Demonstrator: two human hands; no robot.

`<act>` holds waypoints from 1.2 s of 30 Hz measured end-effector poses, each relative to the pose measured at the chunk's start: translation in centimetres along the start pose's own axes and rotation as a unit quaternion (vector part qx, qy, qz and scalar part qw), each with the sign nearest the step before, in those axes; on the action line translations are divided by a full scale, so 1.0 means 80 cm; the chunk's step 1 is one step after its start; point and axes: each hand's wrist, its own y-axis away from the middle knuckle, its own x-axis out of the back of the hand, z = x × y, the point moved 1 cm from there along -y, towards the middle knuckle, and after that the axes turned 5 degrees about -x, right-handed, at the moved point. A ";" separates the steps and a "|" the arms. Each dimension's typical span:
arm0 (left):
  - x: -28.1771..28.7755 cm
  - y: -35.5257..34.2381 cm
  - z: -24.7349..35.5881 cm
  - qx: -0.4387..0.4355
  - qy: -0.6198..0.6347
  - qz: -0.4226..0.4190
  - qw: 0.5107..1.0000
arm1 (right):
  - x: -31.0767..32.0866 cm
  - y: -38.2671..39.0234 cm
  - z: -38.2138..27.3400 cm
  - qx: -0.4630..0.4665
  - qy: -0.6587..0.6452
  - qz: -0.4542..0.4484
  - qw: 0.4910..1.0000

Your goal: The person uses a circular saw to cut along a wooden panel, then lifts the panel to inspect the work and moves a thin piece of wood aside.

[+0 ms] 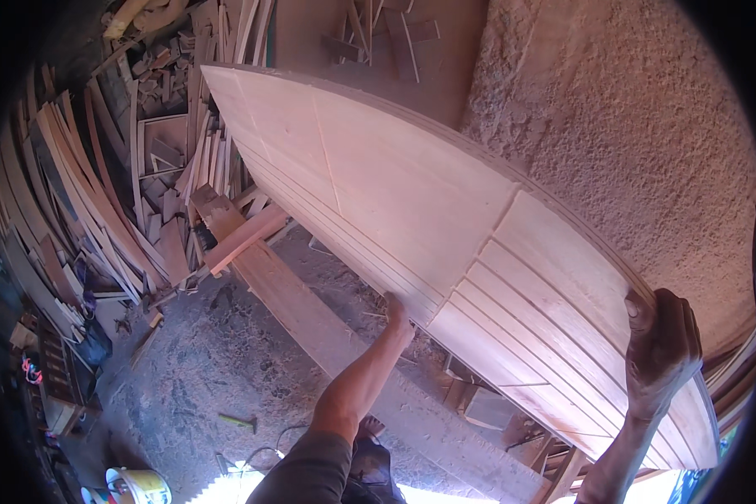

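Smooth, matt wooden panel [386, 185]

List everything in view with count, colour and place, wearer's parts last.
Grooved wooden panel: one, pale, slanting across the middle
Long plank: one, brown, below the panel
Squared beam: one, reddish, across the plank
Wood strips: many, brown and pale, left
Offcuts: many, brown, upper left
Slim stick-like item: one, green, floor
Bucket: one, white and yellow, bottom left
Rough surface: one, brown, upper right
Floor: one, grey, lower left
Left sleeve: one, dark grey, lower middle
Left hand: one, bare, at panel's near edge
Right hand: one, bare, gripping panel's far edge
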 end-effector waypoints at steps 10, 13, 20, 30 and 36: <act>-0.093 0.424 0.208 -0.309 -0.070 -0.303 0.898 | 0.104 0.114 -0.082 0.078 0.030 -0.013 0.996; -0.053 0.495 0.252 -0.317 -0.056 -0.324 0.890 | 0.147 0.167 -0.138 0.074 -0.023 -0.052 0.996; 0.088 0.564 0.265 -0.223 -0.019 -0.201 0.953 | 0.238 0.302 -0.229 0.042 -0.211 -0.199 0.956; 0.356 0.533 0.162 -0.044 -0.050 0.051 0.996 | 0.228 0.497 -0.230 -0.132 -0.354 -0.430 0.820; 0.418 0.494 0.111 -0.059 -0.047 0.018 0.997 | 0.075 0.563 -0.107 -0.191 -0.228 -0.464 0.834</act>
